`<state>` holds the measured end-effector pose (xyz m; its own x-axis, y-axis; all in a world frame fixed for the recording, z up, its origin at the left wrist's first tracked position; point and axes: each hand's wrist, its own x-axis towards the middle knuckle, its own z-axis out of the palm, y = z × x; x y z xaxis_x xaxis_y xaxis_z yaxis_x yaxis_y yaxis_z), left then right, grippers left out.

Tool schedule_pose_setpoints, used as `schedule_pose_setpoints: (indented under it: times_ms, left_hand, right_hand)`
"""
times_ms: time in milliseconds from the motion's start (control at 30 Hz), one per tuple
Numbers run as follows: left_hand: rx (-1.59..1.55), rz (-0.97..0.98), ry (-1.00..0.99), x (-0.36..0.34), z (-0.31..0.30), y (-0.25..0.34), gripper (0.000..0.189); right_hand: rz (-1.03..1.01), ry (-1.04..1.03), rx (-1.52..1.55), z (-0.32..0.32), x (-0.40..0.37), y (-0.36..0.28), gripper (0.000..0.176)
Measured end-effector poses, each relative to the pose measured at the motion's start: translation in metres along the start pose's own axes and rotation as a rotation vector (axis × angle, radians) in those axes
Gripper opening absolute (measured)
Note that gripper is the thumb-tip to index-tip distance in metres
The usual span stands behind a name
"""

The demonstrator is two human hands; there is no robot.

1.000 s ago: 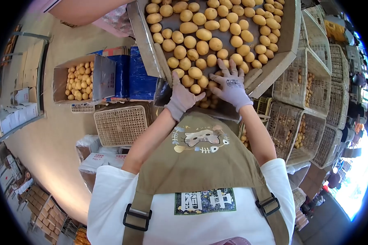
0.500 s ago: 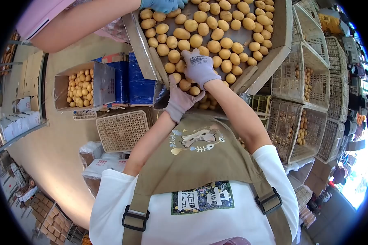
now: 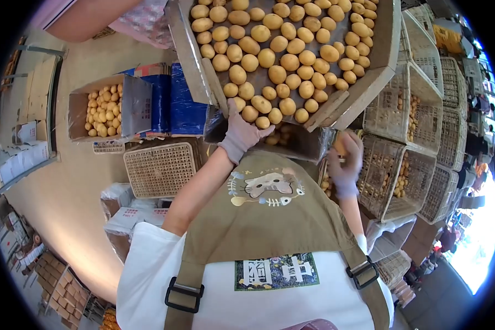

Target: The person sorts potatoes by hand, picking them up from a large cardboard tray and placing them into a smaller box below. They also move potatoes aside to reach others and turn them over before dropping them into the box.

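Note:
Round yellow-brown potatoes (image 3: 278, 74) lie spread over a wide tray with raised wooden edges (image 3: 341, 104). At its narrow near mouth, my left hand (image 3: 242, 132), in a pale glove, rests with thumb and fingers apart against the lowest potatoes. My right hand (image 3: 346, 168), also gloved and blurred by motion, is right of the mouth, curled around a potato (image 3: 340, 144). It is above a container with potatoes (image 3: 325, 184), partly hidden by my apron. Below the mouth, a plastic-lined box (image 3: 302, 144) has more potatoes inside.
A box of potatoes (image 3: 103, 111) stands at left, beside blue-wrapped boxes (image 3: 187, 104) and an upturned woven crate (image 3: 160, 169). Stacked plastic crates (image 3: 388, 104), some with potatoes, line the right. Another person's arm (image 3: 88, 19) is at the upper left.
My right hand has moved from the potatoes in the tray down and right, past its edge. The other person's blue-gloved hand has left view. My left hand stays at the mouth.

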<state>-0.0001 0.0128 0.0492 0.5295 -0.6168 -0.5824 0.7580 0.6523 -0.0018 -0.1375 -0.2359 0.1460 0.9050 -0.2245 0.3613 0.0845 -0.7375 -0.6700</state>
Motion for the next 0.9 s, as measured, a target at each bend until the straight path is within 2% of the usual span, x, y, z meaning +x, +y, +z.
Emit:
schedule_pose_setpoints:
  times_ms: [67, 133, 167, 267, 333, 367, 400, 467, 500, 533, 567, 600, 633, 667, 733, 767, 800, 867, 900]
  left_hand:
    - [-0.059, -0.023, 0.012, 0.006, -0.001, -0.001, 0.084]
    - [-0.022, -0.020, 0.082, 0.007, 0.005, -0.003, 0.086]
    - [0.012, -0.031, 0.052, 0.007, 0.001, -0.005, 0.090]
    - [0.075, -0.049, 0.051, 0.009, -0.007, -0.006, 0.092]
    - [0.159, -0.047, 0.103, 0.008, -0.006, -0.008, 0.091]
    - [0.154, -0.045, 0.215, 0.001, 0.003, -0.009, 0.080]
    - [0.255, -0.031, 0.187, 0.000, 0.000, -0.008, 0.074]
    - [0.447, 0.007, 0.135, 0.005, -0.027, -0.006, 0.062]
    - [0.558, 0.104, 0.068, 0.018, -0.063, -0.005, 0.057]
    - [0.663, 0.210, 0.010, 0.017, -0.064, -0.002, 0.053]
    - [0.670, 0.251, -0.004, 0.011, -0.067, -0.005, 0.055]
    - [0.477, 0.202, 0.091, 0.008, -0.047, -0.008, 0.059]
    - [0.275, 0.173, 0.191, 0.006, -0.027, -0.010, 0.063]
    - [0.200, 0.127, 0.207, 0.000, -0.016, -0.012, 0.066]
    - [0.066, 0.031, 0.223, -0.004, 0.004, -0.008, 0.073]
    - [0.124, 0.063, 0.138, -0.002, 0.001, -0.011, 0.080]
    - [0.075, 0.040, 0.108, -0.003, 0.002, -0.013, 0.082]
    - [-0.015, 0.001, 0.041, -0.002, 0.006, -0.012, 0.086]
    - [-0.007, -0.002, 0.016, 0.002, 0.000, -0.014, 0.089]
  right_hand:
    - [0.210, -0.168, -0.340, -0.053, -0.049, 0.030, 0.049]
    - [0.681, -0.494, -0.893, -0.074, -0.093, 0.043, 0.050]
    - [0.610, -0.359, -0.911, -0.073, -0.104, 0.050, 0.048]
    - [0.257, -0.046, -0.393, -0.035, -0.030, 0.007, 0.043]
    - [-0.013, -0.086, -0.333, -0.003, 0.026, -0.026, 0.039]
    - [-0.086, -0.082, -0.323, 0.016, 0.048, -0.033, 0.039]
    - [-0.162, -0.081, -0.312, 0.033, 0.066, -0.034, 0.039]
    - [-0.137, -0.230, -0.481, 0.060, 0.087, -0.018, 0.044]
    - [0.022, -0.516, -0.549, 0.065, 0.087, 0.004, 0.051]
    - [0.229, -0.816, -0.572, 0.064, 0.115, -0.003, 0.055]
    - [0.168, -0.503, -0.540, 0.076, 0.118, 0.003, 0.054]
    - [0.107, -0.191, -0.499, 0.085, 0.118, 0.008, 0.054]
    - [0.045, -0.350, -0.694, 0.085, 0.119, 0.000, 0.055]
    - [-0.101, -0.468, -0.837, 0.086, 0.116, -0.013, 0.049]
    - [0.021, -0.714, -0.479, 0.079, 0.129, -0.003, 0.042]
    - [0.497, -0.661, -0.028, 0.077, 0.136, 0.011, 0.036]
    - [0.473, -0.504, -0.156, 0.072, 0.146, 0.010, 0.041]
    - [0.047, -0.259, -0.632, 0.074, 0.148, 0.026, 0.051]
    - [0.137, -0.610, -0.670, 0.072, 0.148, 0.020, 0.064]
